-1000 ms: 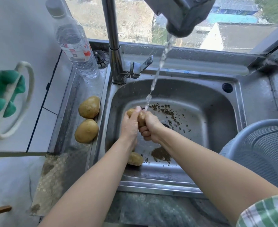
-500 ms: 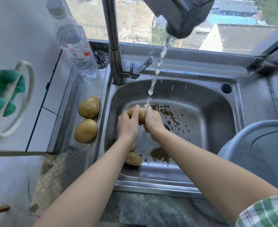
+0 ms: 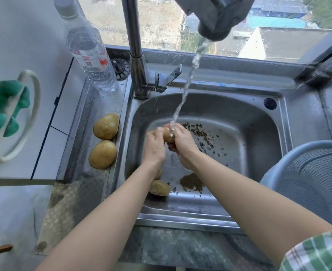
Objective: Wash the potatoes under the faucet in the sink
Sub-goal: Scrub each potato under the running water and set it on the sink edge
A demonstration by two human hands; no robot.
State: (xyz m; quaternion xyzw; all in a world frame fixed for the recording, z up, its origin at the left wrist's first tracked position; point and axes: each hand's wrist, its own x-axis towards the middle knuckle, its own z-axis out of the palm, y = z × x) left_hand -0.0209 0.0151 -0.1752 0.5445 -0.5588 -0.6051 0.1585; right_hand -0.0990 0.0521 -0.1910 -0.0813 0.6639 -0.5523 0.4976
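Note:
Both hands hold one brown potato (image 3: pixel 168 134) over the steel sink (image 3: pixel 259 122), right under the water stream (image 3: pixel 186 85) falling from the faucet (image 3: pixel 135 55). My left hand (image 3: pixel 154 147) grips its left side and my right hand (image 3: pixel 181 141) covers its right side. Another potato (image 3: pixel 160 188) lies on the sink floor near the front, partly behind my left forearm, and a bit of a further potato (image 3: pixel 158 174) shows above it. Two potatoes (image 3: pixel 106 126) (image 3: pixel 102 154) rest on the sink's left ledge.
Dark dirt specks and a mud patch (image 3: pixel 191 182) lie on the sink floor. A plastic water bottle (image 3: pixel 88 49) stands at the back left. A blue-grey mesh colander (image 3: pixel 315 180) sits at the right. Green gloves (image 3: pixel 2 106) hang on a white ring at the left.
My hands with the potato have shifted slightly away from me in the sink and turned it under the stream. The potatoes on the ledge have not moved.

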